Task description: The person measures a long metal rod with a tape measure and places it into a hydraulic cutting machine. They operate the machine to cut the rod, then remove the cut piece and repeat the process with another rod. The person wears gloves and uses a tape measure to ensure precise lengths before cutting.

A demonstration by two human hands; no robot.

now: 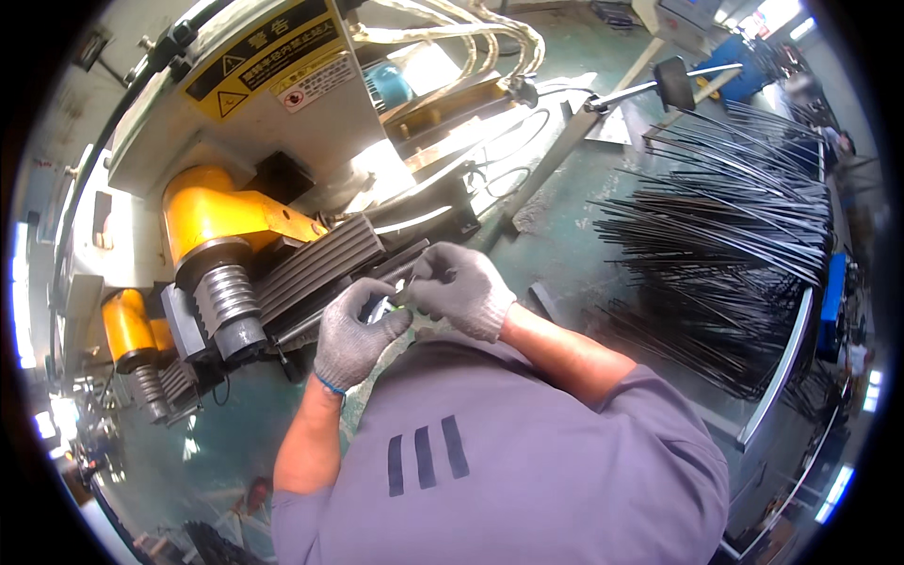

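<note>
Both my hands wear grey knit work gloves and meet in front of my chest, fingertips nearly touching. My left hand (356, 334) is closed in a pinch, thumb toward the fingers. Curled fingers close my right hand (463, 287) just beside it. Between the fingertips shows a small pale thing with a bit of bright green (392, 306), too small to name. Just beyond my hands lies the ribbed dark metal bed (320, 266) of a machine. Left of it stands a yellow machine arm (221, 221) with a coiled steel spring (228, 299) beneath.
A grey machine housing with a yellow-black warning label (266, 56) rises at upper left. A second yellow arm (128, 325) stands farther left. Many long thin dark rods (716, 226) fill a metal-framed rack (777, 372) on the right. Hoses (471, 38) run along the top.
</note>
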